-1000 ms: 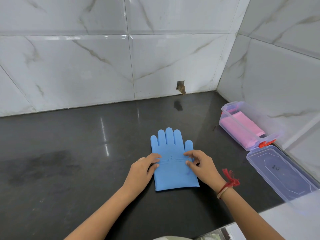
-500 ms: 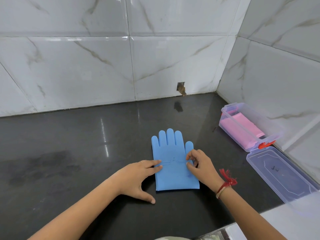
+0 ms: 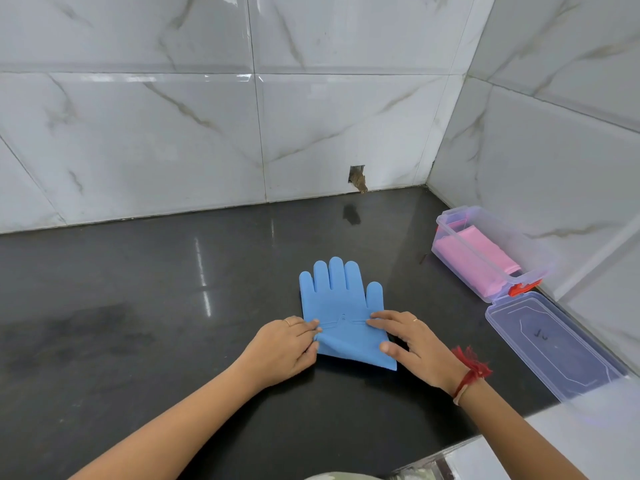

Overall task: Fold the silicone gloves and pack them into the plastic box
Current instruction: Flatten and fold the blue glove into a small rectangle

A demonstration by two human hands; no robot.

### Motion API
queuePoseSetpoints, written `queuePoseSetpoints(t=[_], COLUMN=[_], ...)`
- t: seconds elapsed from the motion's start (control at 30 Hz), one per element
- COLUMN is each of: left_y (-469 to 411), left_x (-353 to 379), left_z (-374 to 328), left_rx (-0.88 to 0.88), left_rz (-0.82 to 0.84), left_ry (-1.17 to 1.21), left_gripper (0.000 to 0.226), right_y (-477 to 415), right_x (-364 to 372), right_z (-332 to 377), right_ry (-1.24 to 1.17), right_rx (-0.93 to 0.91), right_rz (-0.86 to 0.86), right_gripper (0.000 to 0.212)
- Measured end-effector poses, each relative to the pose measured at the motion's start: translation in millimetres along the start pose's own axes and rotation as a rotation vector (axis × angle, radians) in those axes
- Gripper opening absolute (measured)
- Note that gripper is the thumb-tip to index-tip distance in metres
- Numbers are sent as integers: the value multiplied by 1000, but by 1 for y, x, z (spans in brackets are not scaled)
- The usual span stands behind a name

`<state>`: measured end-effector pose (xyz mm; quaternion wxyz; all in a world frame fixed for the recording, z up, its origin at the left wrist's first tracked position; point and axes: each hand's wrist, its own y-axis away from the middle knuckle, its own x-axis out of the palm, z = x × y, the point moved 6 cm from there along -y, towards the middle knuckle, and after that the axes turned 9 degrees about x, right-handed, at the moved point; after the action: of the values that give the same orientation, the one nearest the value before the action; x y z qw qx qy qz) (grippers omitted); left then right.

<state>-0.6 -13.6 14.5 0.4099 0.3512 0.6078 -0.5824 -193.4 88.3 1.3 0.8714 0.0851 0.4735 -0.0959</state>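
Note:
A blue silicone glove (image 3: 337, 299) lies flat on the black counter, fingers pointing at the back wall. My left hand (image 3: 282, 351) pinches the glove's left cuff edge and has lifted that corner slightly. My right hand (image 3: 410, 341) presses on the glove's right side, fingertips on the raised line across the wrist and thumb on the cuff. The clear plastic box (image 3: 450, 221) stands at the right by the side wall, with a folded pink glove (image 3: 474, 258) inside it.
The box's clear lid (image 3: 550, 344) lies open on the counter in front of the box, joined by a red latch (image 3: 521, 288). Tiled walls close the back and right sides. A pale counter edge (image 3: 588, 431) sits at the lower right.
My left hand slid in from beside the cuff and took hold of the glove's left cuff edge, raising it. My right hand flattened onto the glove's right side.

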Motion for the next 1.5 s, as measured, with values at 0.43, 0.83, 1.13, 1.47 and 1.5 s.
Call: queuePoseSetpoints(t=[0.43,0.83,1.13,1.47,1.5], left_y=[5,4,-24,-44,-43], left_x=[12,15,-12,33,37], left_z=[41,37,28,7,7], left_rx=[-702,-649,-589,-423,-433], left_rz=[-239,-61,-123,229,256], left_ry=[563,305,-199,-74,-73], left_gripper=[47,39,61,65,67], right_y=[-9,-30,-21,-33,-37], right_x=[8,14,3,-5,0], right_z=[8,8,7,40,41], right_ry=[-152,-116,-238,82,98], right_rx=[130,300,374,171,159], right_rz=[-60,-110,-321,-590,-548], right_gripper=[36,33,23,42,46])
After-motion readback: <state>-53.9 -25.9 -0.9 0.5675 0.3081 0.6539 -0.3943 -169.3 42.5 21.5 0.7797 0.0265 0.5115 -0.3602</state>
